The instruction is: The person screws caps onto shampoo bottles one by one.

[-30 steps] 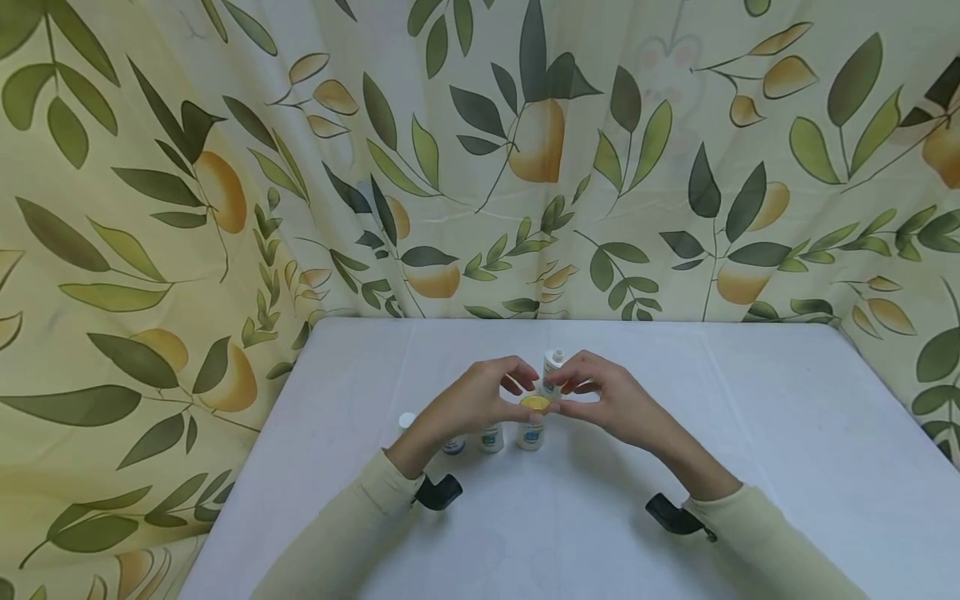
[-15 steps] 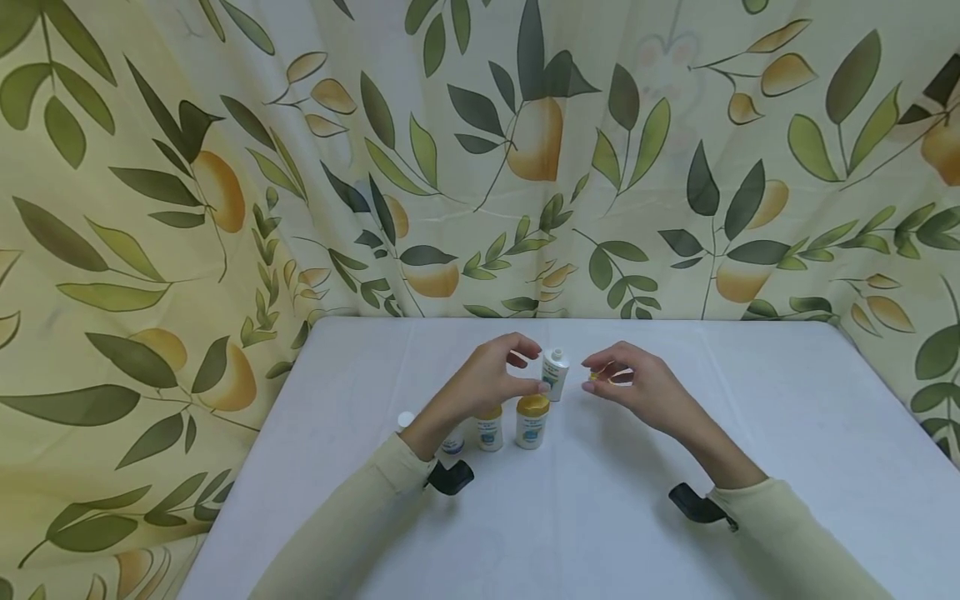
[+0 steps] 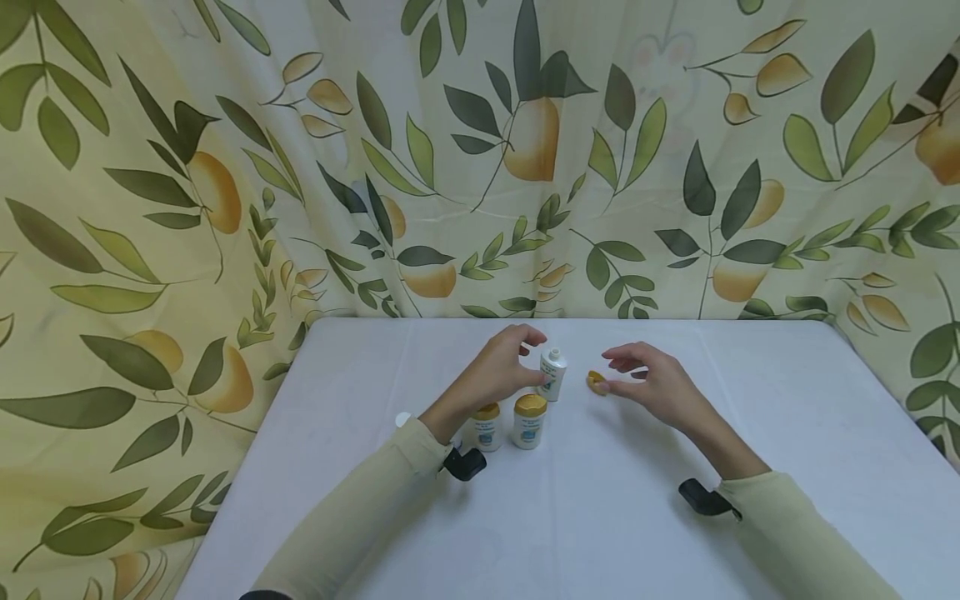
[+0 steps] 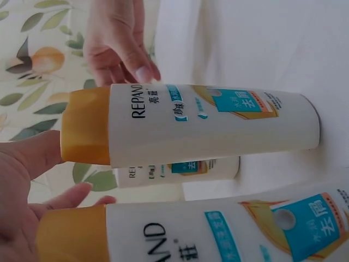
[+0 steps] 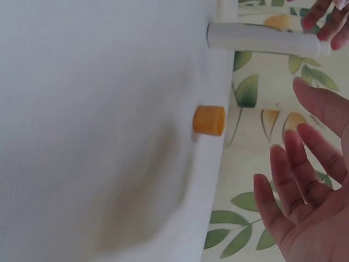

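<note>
My left hand (image 3: 504, 362) is beside the uncapped white shampoo bottle (image 3: 553, 377), thumb and fingers apart; whether the thumb touches it I cannot tell. Two white shampoo bottles with gold caps stand nearer, a right one (image 3: 528, 423) and a left one (image 3: 487, 429); in the left wrist view they fill the foreground, the front one (image 4: 212, 123) with blue-and-gold label. A loose gold cap (image 5: 209, 120) sits on the table in the right wrist view. My right hand (image 5: 311, 180) hovers close by it with fingers spread, holding nothing.
A white cap (image 3: 402, 419) of another bottle shows beside my left forearm, its body mostly hidden. White cloth covers the table (image 3: 615, 525). A leaf-and-fruit curtain (image 3: 480, 208) hangs along its far edge.
My right hand has moved right, away from my left hand, and let go of the gold cap, which now sits on the table. My left hand has risen slightly toward the uncapped bottle.
</note>
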The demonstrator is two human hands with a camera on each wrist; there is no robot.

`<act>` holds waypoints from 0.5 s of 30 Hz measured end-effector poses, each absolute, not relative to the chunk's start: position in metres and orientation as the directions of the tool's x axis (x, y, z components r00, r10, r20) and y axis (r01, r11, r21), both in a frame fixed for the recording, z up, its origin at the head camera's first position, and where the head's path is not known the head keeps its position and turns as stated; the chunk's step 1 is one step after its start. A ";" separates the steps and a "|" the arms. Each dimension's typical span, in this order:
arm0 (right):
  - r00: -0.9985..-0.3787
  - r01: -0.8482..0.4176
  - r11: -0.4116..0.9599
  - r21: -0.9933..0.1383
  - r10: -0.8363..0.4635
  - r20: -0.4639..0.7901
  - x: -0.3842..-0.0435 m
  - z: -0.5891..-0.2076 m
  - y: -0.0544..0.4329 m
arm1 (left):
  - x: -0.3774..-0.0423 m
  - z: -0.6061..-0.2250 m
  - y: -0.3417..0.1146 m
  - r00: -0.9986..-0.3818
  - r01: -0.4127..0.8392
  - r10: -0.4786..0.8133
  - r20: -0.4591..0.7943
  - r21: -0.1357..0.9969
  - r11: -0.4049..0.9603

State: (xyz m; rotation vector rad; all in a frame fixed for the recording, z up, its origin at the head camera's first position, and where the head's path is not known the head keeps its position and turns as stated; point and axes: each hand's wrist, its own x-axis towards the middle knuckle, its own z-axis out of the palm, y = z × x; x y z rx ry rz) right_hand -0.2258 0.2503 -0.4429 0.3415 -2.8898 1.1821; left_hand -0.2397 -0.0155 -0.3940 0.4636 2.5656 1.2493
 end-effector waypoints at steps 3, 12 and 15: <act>-0.979 -0.188 0.700 -0.689 -0.193 0.072 -0.227 -0.446 0.253 | -0.242 -0.395 -0.012 -0.911 0.158 0.395 -0.118 0.785 0.599; -0.980 -0.172 0.695 -0.698 -0.195 0.047 -0.228 -0.453 0.257 | -0.247 -0.397 -0.004 -0.903 0.152 0.400 -0.157 0.753 0.640; -0.980 -0.167 0.692 -0.703 -0.197 0.039 -0.230 -0.455 0.257 | -0.248 -0.397 -0.002 -0.902 0.169 0.405 -0.147 0.744 0.646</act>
